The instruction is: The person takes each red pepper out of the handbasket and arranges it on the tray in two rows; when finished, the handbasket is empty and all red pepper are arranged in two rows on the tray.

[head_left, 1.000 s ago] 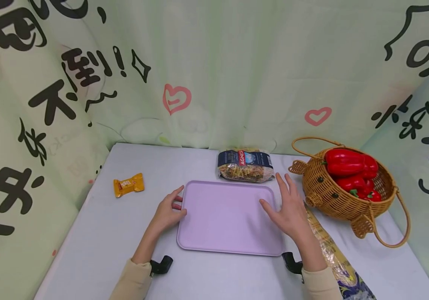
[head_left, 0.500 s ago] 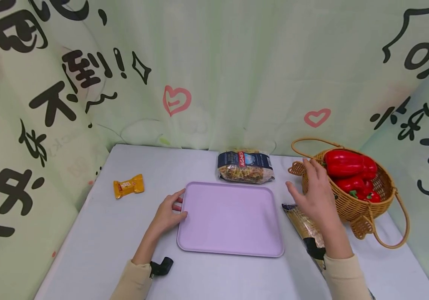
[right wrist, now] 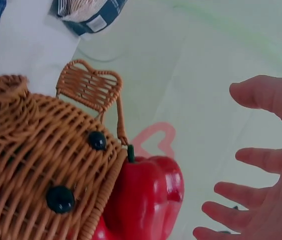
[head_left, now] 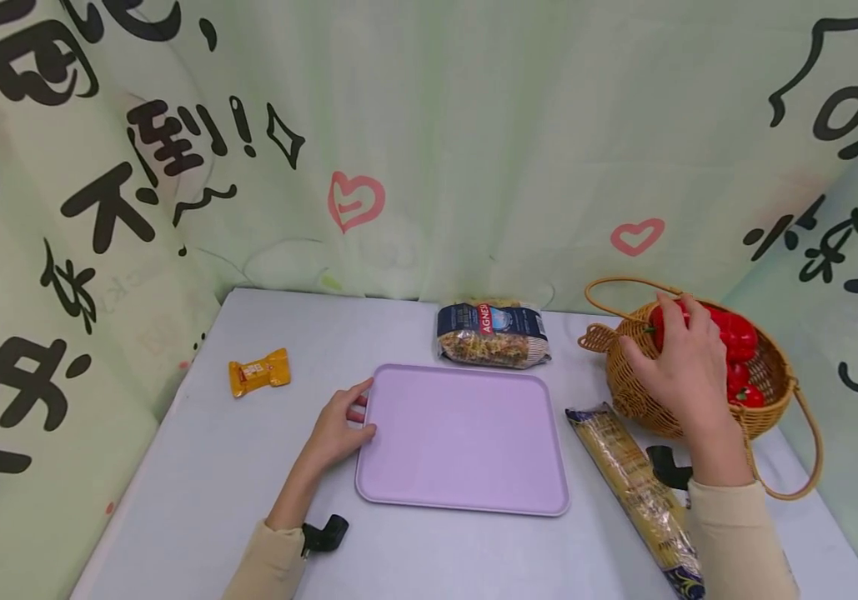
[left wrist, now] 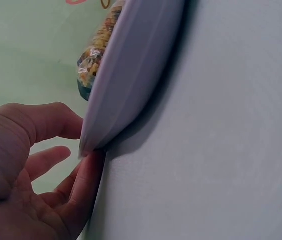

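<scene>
My left hand (head_left: 334, 427) holds the left edge of a pale purple tray (head_left: 462, 442), thumb at the rim and a fingertip just beneath it in the left wrist view. Above a wicker basket (head_left: 627, 387) at the right is my right hand (head_left: 687, 362), fingers spread and nothing in them. Red bell peppers (head_left: 738, 335) fill the basket, partly covered by that hand in the head view. The right wrist view shows a gap between the hand and the nearest bell pepper (right wrist: 148, 195).
A bag of pasta (head_left: 492, 335) stands behind the tray. Between tray and basket, a long golden packet (head_left: 634, 492) lies slanted, partly under the right forearm. At the left is a small orange wrapped snack (head_left: 259, 372). A printed curtain (head_left: 429, 167) encloses the table.
My right hand has left the tray's right side and moved right to above the basket, uncovering more of the golden packet. The left hand and tray have stayed in place.
</scene>
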A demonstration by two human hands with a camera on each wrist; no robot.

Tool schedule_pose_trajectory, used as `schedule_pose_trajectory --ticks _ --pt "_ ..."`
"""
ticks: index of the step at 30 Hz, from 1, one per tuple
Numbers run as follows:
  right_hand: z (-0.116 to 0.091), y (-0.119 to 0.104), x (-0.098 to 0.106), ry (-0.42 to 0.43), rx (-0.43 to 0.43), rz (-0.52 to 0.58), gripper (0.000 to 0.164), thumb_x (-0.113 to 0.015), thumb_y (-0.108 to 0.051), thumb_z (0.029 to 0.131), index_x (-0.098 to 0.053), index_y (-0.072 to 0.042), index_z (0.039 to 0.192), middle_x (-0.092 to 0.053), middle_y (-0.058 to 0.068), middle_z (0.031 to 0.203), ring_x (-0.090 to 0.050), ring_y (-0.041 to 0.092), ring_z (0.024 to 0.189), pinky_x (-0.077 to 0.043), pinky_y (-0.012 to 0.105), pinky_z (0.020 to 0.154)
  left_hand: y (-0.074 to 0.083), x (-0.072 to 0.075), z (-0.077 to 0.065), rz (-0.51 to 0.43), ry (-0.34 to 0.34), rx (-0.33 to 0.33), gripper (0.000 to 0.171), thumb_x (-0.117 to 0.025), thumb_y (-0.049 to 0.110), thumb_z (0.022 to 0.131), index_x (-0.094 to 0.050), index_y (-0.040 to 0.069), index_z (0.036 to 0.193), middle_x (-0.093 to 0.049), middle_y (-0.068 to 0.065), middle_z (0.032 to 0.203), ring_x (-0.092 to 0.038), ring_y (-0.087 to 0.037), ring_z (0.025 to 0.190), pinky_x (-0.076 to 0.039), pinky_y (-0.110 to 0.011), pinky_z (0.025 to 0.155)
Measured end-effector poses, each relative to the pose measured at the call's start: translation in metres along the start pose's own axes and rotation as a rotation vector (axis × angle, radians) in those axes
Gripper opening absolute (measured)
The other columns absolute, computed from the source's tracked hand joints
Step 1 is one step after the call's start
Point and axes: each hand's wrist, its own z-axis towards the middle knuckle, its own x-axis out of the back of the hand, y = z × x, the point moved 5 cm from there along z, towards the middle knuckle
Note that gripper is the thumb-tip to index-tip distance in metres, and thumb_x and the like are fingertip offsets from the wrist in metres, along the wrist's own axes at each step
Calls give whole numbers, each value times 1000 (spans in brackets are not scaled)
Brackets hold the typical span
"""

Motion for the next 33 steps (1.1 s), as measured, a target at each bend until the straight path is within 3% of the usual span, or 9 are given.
schedule_pose_trajectory --ticks 6,15,26,33 --pt "12 11 6 -93 -6 -36 78 -65 -22 87 -27 3 151 -18 37 150 -16 56 136 -9 71 110 -1 0 0 -6 8 1 66 -73 2 81 -50 8 143 -57 -14 112 -61 -24 90 -57 -37 77" --pt "20 32 9 -208 -10 -59 86 -74 -16 80 -28 3 149 -20 40 145 -16 58 131 -13 75 104 -1 0 0 8 11 21 64 -74 2 81 -53 9 142 -57 -14 111 -60 -23 90 -57 -36 78" --pt "26 45 1 -238 -8 -73 85 -76 -9 76 -30 5 146 -22 40 143 -18 58 128 -17 75 101 -5 1 -2 -5 12 21 64 -73 0 80 -54 11 141 -57 -13 112 -60 -22 89 -57 -36 77" --pt "27 55 5 -207 -12 -127 79 -71 -6 80 -31 5 146 -28 41 137 -27 60 119 -31 76 90 -5 0 0 -12 9 8 64 -71 -2 80 -54 10 140 -57 -13 113 -60 -22 88 -56 -33 76"
